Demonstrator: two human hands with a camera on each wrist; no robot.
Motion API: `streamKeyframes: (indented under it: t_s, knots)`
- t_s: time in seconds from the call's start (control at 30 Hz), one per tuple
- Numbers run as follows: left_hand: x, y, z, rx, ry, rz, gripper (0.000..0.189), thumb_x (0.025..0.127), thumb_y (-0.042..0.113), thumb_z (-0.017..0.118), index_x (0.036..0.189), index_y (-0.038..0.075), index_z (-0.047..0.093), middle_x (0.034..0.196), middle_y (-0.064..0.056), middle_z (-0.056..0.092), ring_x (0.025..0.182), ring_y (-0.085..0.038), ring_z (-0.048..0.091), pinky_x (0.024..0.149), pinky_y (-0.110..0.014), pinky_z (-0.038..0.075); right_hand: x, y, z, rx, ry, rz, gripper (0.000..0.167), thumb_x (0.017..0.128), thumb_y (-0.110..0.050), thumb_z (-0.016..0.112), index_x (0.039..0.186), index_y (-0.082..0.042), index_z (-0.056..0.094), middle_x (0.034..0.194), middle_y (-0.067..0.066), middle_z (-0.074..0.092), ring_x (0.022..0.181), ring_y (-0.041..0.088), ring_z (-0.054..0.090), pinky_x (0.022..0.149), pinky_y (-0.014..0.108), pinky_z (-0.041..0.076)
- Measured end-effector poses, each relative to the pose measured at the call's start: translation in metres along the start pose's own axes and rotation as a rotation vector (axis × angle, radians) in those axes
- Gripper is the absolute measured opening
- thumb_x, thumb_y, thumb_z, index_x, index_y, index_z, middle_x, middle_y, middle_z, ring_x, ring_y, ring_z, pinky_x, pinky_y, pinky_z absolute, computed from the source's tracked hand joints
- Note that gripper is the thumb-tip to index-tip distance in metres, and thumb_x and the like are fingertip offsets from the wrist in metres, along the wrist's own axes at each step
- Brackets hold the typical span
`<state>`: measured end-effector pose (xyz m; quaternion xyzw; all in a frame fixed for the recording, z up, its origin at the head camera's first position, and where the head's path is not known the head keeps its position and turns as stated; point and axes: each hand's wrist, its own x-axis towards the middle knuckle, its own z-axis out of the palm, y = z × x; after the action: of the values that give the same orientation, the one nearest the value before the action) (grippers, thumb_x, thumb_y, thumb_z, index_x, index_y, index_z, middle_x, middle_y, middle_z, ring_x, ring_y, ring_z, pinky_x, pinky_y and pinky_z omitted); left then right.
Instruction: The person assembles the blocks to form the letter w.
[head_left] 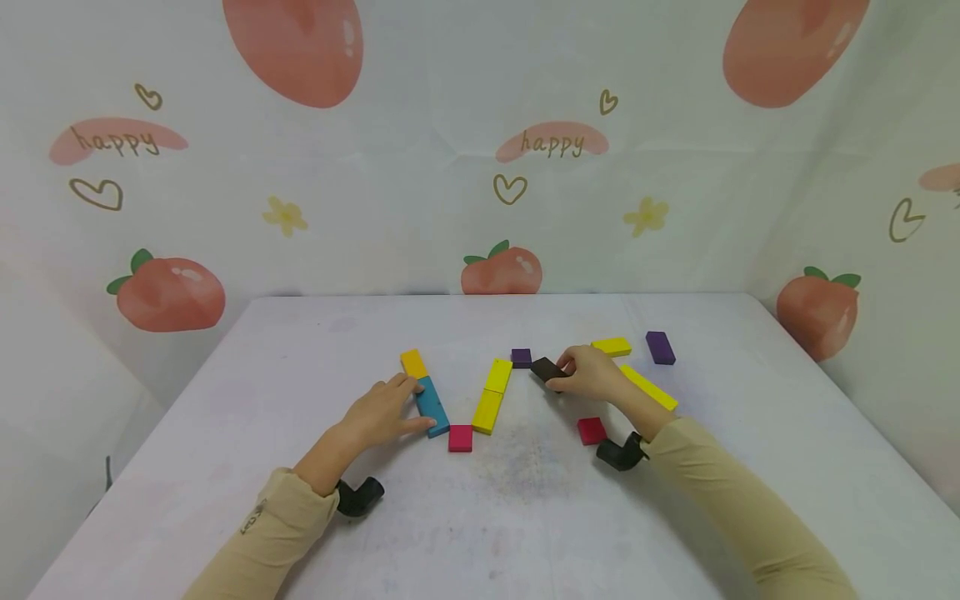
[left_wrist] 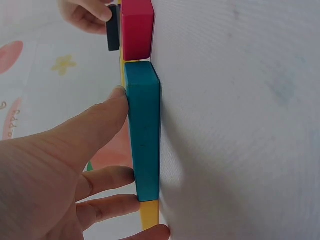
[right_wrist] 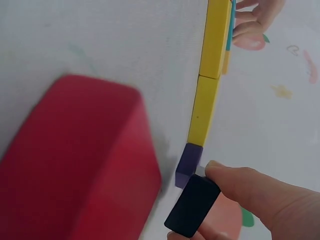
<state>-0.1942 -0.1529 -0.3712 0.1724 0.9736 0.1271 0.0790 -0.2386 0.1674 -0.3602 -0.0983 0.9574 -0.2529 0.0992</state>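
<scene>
With spread fingers, my left hand [head_left: 382, 412] touches a blue block [head_left: 431, 407] lying flat; thumb and fingertips rest along it in the left wrist view. An orange block [head_left: 413, 363] adjoins its far end, and a red square block [head_left: 461, 438] sits by its near end. From there two yellow blocks [head_left: 487, 411] run end to end away from me to a small purple block [head_left: 521, 358]. My right hand [head_left: 596, 375] pinches a black block [right_wrist: 193, 206] between thumb and fingers, tilted, close beside the purple one.
Right of the row lie another red block [head_left: 592, 431], a long yellow block [head_left: 649, 388], a shorter yellow one [head_left: 611, 347] and a larger purple block [head_left: 660, 347]. Black wrist mounts [head_left: 621, 452] stick out from both cuffs. A printed cloth hangs behind the white table [head_left: 525, 533].
</scene>
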Motion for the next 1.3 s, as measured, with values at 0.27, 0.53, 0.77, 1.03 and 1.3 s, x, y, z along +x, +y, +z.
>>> streamKeyframes:
  t_s: [0.27,0.53,0.77,1.03,1.3]
  knots:
    - [0.0,0.0,0.0,-0.009,0.005,0.001,0.06,0.084,0.042,0.066,0.127,0.002,0.051,0.134,-0.018,0.048,0.103,-0.032,0.052,0.092,-0.047,0.049,0.003,0.002,0.002,0.001,-0.012,0.025,0.045,0.081,-0.029,0.07,0.11,0.003,0.059,0.102,0.019,0.063,0.086,0.025,0.057,0.077,0.035,0.051]
    - [0.001,0.001,0.0,-0.013,0.002,-0.003,0.059,0.084,0.041,0.067,0.125,0.002,0.052,0.132,-0.018,0.049,0.102,-0.031,0.052,0.091,-0.047,0.049,0.005,0.001,0.004,0.005,-0.024,0.048,0.046,0.082,-0.03,0.07,0.112,0.002,0.057,0.104,0.02,0.062,0.086,0.024,0.056,0.075,0.033,0.05]
    - [0.001,0.001,0.0,-0.007,0.002,-0.008,0.06,0.083,0.041,0.067,0.125,0.002,0.052,0.131,-0.017,0.049,0.1,-0.03,0.052,0.09,-0.046,0.05,0.005,-0.001,0.004,-0.006,-0.016,0.035,0.048,0.082,-0.03,0.07,0.113,0.003,0.055,0.104,0.02,0.063,0.084,0.024,0.057,0.075,0.033,0.05]
    - [0.0,0.001,0.0,-0.013,0.0,-0.007,0.06,0.084,0.042,0.066,0.125,0.001,0.052,0.132,-0.017,0.049,0.101,-0.031,0.052,0.09,-0.046,0.049,0.006,0.001,0.002,-0.009,-0.063,0.067,0.057,0.084,-0.039,0.067,0.122,0.0,0.049,0.107,0.018,0.063,0.088,0.024,0.058,0.079,0.036,0.051]
    - [0.0,0.001,0.0,-0.009,0.001,-0.007,0.06,0.084,0.042,0.066,0.126,0.002,0.051,0.134,-0.017,0.048,0.101,-0.031,0.052,0.091,-0.046,0.049,0.011,0.019,-0.016,0.079,-0.184,-0.074,0.055,0.084,-0.03,0.068,0.128,-0.005,0.047,0.113,0.019,0.061,0.095,0.028,0.06,0.08,0.037,0.053]
